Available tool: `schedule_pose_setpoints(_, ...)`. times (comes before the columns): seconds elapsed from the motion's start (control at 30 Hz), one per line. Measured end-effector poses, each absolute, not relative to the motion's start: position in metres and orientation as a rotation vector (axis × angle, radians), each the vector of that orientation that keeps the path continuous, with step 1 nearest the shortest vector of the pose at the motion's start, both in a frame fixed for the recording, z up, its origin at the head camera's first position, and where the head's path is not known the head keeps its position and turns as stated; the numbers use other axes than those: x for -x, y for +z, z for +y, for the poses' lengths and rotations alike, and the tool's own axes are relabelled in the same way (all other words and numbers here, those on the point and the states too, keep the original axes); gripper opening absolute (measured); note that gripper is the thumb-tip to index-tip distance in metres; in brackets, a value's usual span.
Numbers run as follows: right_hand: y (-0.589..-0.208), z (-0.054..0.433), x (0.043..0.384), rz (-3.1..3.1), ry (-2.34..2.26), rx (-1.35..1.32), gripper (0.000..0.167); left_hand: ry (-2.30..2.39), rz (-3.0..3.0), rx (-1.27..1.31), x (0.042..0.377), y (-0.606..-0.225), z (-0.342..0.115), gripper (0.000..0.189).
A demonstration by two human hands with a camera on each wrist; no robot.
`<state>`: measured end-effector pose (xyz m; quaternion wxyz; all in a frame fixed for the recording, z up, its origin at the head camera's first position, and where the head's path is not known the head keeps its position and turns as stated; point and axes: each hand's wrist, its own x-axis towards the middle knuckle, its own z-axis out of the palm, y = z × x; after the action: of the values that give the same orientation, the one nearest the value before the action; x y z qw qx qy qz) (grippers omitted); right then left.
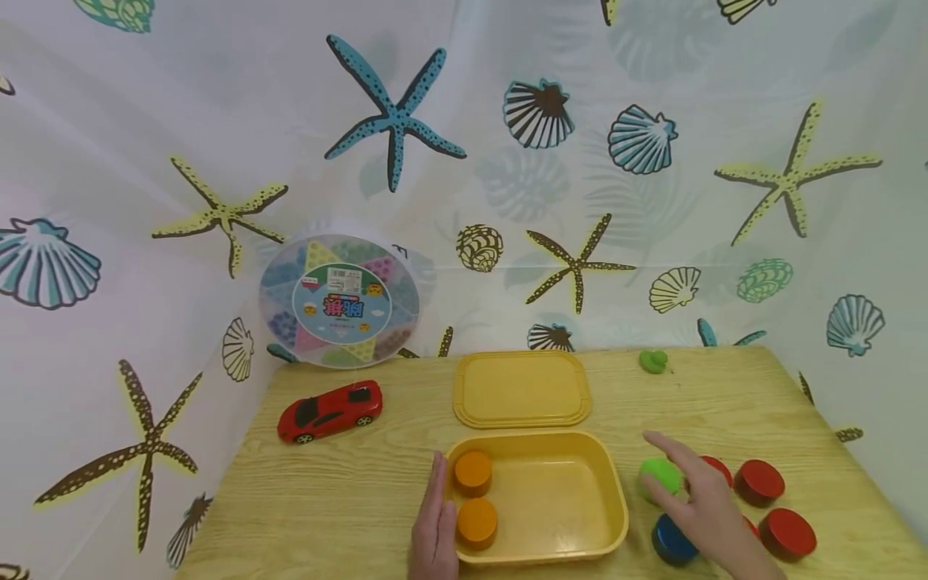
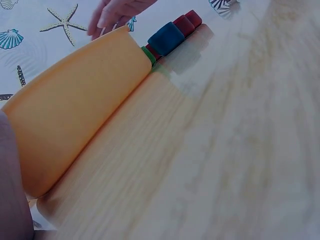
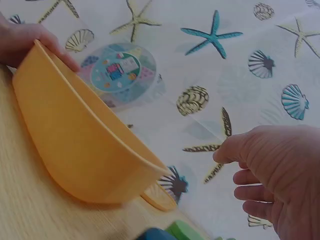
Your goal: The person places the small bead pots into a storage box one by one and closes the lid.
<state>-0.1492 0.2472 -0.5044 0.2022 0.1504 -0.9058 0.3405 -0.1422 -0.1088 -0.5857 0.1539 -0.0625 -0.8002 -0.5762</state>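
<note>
A yellow plastic box (image 1: 554, 499) without a cover sits on the table, with an orange round block (image 1: 474, 470) and another orange block (image 1: 476, 524) along its left side. My left hand (image 1: 433, 536) rests against the box's left wall, its fingers straight. Over to the right, my right hand (image 1: 705, 507) is above the round blocks with thumb and fingers spread and nothing between them. Below it are a bright green block (image 1: 661, 470) and a blue block (image 1: 670, 541), both partly covered by the hand. In the right wrist view, the right hand (image 3: 280, 175) is raised off the table.
Several red blocks (image 1: 789, 534) lie right of my right hand, some partly hidden. Behind the box is a flat yellow lid (image 1: 522, 388). A red toy car (image 1: 330, 412) is at left, a small green toy (image 1: 653, 362) at the back right. A round game board (image 1: 341, 302) leans against the patterned cloth.
</note>
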Motion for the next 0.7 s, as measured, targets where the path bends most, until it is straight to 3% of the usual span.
schedule_pose_setpoints(0.4, -0.510, 0.335, 0.149, -2.646, 0.910, -0.025, 0.057, -1.631, -2.265, 0.193, 0.143, -0.589, -0.109, 0.049)
schedule_pose_setpoints(0.7, -0.520, 0.372, 0.149, -2.737, 0.905, 0.079, 0.067, -1.658, -2.286, 0.166, 0.143, -0.587, -0.109, 0.050)
